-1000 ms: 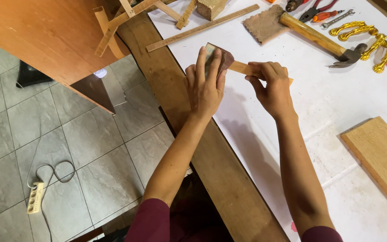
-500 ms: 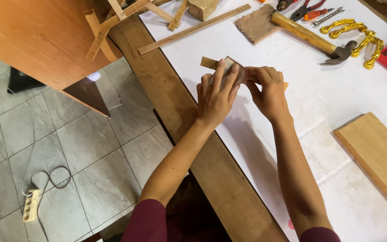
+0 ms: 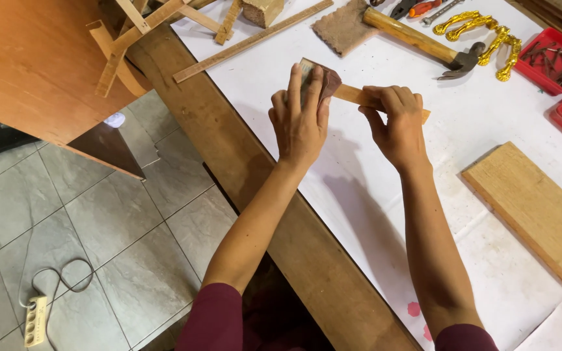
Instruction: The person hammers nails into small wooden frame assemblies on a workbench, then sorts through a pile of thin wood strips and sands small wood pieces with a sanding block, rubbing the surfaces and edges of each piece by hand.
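Observation:
My left hand (image 3: 300, 117) presses a folded piece of brown sandpaper (image 3: 328, 81) around one end of a thin wooden strip (image 3: 352, 95). My right hand (image 3: 397, 123) pins the same strip down on the white table covering (image 3: 359, 188), gripping its other half. The strip lies flat, and most of it is hidden under my fingers.
A hammer (image 3: 417, 40), a brown sanding pad (image 3: 343, 27), gold handles (image 3: 482, 36), pliers and two red trays (image 3: 557, 55) of nails lie at the far side. A wooden board (image 3: 535, 211) sits at right. A long slat (image 3: 248, 42) and a wooden frame (image 3: 131, 45) lie far left.
My left hand with the sandpaper has slid along the strip, toward my right hand and then back out a little. My right hand keeps holding the strip.

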